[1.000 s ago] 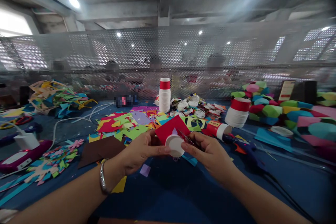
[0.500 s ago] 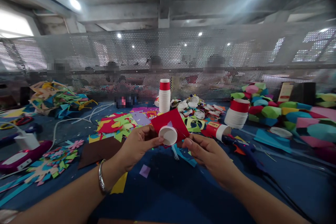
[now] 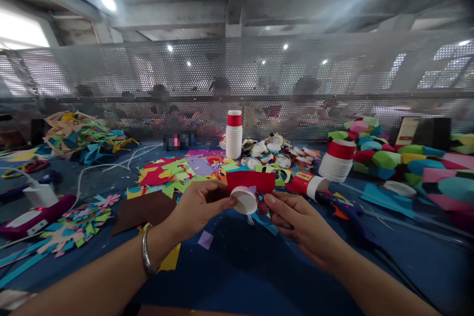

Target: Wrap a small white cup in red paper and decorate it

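Observation:
A round white paper cup bottom (image 3: 245,201) is pinched between the thumb and fingers of my left hand (image 3: 198,210). Against its far side lies a piece of red paper (image 3: 255,180), tilted so that it looks like a narrow band. A small purple scrap (image 3: 252,189) shows at the disc's upper edge. My right hand (image 3: 299,222) is closed at the red paper's right corner, thumb on top; its fingertips partly hide the corner. Both hands are above the blue tabletop (image 3: 244,266).
Ahead stands a stack of white cups (image 3: 233,140). Cut cup rims (image 3: 274,147) lie behind my right hand, and a glue gun (image 3: 348,212) rests to its right. Coloured paper scraps (image 3: 163,173), brown paper (image 3: 142,210) and a power strip (image 3: 40,217) are leftward.
The red paper has tipped from a tall diamond facing me to a flatter, foreshortened band. Both hands have shifted slightly right and down with it.

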Action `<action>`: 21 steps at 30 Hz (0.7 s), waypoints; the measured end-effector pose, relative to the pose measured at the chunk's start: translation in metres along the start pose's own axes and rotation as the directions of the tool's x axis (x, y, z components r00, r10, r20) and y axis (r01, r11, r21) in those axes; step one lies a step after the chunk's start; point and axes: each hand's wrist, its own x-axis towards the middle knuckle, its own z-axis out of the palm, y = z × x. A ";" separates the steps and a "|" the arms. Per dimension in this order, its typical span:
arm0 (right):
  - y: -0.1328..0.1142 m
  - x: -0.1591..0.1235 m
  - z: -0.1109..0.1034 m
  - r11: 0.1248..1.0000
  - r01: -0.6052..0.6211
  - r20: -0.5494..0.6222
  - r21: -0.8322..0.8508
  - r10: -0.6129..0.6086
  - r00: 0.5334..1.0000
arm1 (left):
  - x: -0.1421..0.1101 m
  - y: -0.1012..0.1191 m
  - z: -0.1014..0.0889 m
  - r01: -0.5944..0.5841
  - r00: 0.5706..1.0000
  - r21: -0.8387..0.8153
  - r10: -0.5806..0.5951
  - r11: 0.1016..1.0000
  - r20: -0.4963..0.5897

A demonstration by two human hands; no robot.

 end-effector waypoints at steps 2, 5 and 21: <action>0.001 0.000 -0.001 1.000 0.009 -0.002 -0.010 -0.009 1.000 | -0.001 0.000 0.000 -0.039 0.999 0.057 0.039 0.998 -0.009; 0.003 -0.001 -0.002 0.999 0.029 0.004 -0.029 -0.029 1.000 | -0.002 0.000 -0.001 -0.080 0.997 0.114 0.082 0.990 -0.010; 0.005 -0.001 -0.005 0.974 0.062 -0.037 -0.219 -0.072 0.997 | -0.003 0.010 -0.004 -0.096 0.995 0.144 0.091 0.985 0.040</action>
